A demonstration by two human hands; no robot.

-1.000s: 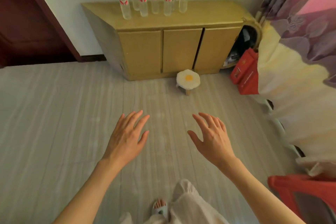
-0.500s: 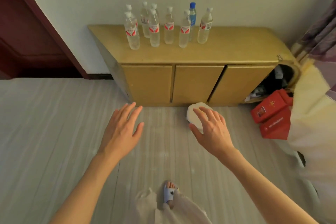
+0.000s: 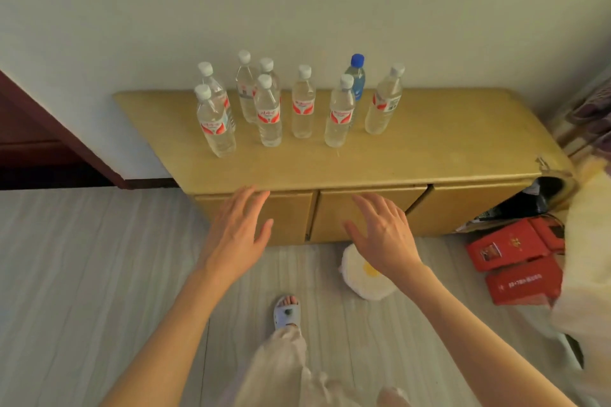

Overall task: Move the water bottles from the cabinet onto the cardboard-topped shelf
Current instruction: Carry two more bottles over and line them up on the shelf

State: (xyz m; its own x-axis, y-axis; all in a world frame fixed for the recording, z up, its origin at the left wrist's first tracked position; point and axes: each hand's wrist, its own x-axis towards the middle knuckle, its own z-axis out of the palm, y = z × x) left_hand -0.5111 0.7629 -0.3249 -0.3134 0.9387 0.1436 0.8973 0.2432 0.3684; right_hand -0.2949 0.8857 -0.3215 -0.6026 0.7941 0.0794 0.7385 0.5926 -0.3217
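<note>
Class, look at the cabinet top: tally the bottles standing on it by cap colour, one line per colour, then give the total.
White-capped bottles: 8
Blue-capped bottle: 1
Total on the cabinet: 9

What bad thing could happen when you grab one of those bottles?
The water bottles stand packed close on the cabinet, so a left hand or right hand reaching for a back one, like the blue-capped bottle, might knock a front one over. Also, the egg-shaped stool sits on the floor right by the feet, so stepping closer could mean tripping on it.
</note>
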